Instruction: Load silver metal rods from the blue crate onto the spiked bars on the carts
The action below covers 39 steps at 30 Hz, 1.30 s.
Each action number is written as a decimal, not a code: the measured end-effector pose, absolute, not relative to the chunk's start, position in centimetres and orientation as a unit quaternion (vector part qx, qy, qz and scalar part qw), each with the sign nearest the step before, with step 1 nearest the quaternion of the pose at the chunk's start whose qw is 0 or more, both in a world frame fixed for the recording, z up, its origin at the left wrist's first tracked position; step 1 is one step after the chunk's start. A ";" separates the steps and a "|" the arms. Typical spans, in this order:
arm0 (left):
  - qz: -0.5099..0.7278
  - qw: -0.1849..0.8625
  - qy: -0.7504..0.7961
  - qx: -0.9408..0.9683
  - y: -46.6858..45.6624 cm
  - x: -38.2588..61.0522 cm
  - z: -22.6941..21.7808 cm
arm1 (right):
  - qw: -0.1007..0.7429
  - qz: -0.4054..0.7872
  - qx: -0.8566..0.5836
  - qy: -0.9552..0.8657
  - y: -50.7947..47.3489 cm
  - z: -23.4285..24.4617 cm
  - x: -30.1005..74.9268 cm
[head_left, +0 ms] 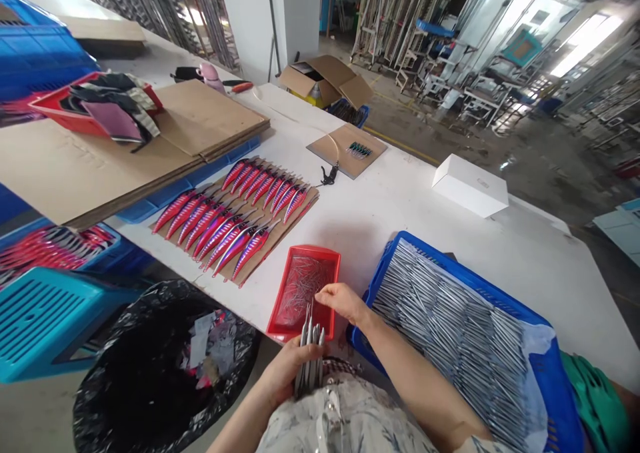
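My left hand (pixel 289 366) is closed around a bunch of silver-grey fishing lures (pixel 311 356), held upright near my lap. Just above the bunch my right hand (pixel 343 301) pinches with its fingertips at the edge of a red tray (pixel 287 283) of small wire hooks; what it pinches is too small to make out. A blue crate (pixel 545 366) full of several grey lures in rows stands to the right of my right arm. Rows of red and purple lures (pixel 230 223) lie on cardboard beyond the tray.
A black bag-lined waste bin (pixel 145 373) stands below the white table's (pixel 400 206) edge at left, next to a light blue crate (pixel 45 320). Farther back lie cardboard sheets (pixel 65 166), a red basket of cloths (pixel 90 103), a white box (pixel 470 185) and an open carton (pixel 325 78).
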<state>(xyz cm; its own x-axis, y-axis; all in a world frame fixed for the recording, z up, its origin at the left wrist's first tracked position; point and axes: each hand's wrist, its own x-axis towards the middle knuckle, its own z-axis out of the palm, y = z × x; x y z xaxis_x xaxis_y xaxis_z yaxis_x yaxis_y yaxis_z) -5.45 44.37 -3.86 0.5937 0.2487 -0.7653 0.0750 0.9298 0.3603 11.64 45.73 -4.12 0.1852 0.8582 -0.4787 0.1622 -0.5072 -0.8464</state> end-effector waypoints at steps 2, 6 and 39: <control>0.049 0.877 0.441 0.183 44.4 -5.4 -3.9 | 0.320 0.544 -0.684 -0.366 45.1 -4.2 10.3; 0.047 0.881 0.428 0.198 44.1 -5.6 -4.4 | 0.363 0.511 -0.703 -0.336 45.7 -4.4 9.8; 0.043 0.891 0.409 0.194 44.2 -5.5 -4.1 | 0.360 0.636 -0.597 -0.331 45.9 -5.0 10.0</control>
<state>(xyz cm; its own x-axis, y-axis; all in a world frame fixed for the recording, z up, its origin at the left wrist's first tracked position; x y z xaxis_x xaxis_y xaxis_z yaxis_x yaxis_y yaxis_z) -5.50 44.19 -4.15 0.6624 0.2344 -0.7115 0.0821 0.9214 0.3800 10.04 45.94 -4.97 -0.0285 0.8534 -0.5204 -0.0633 -0.5211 -0.8511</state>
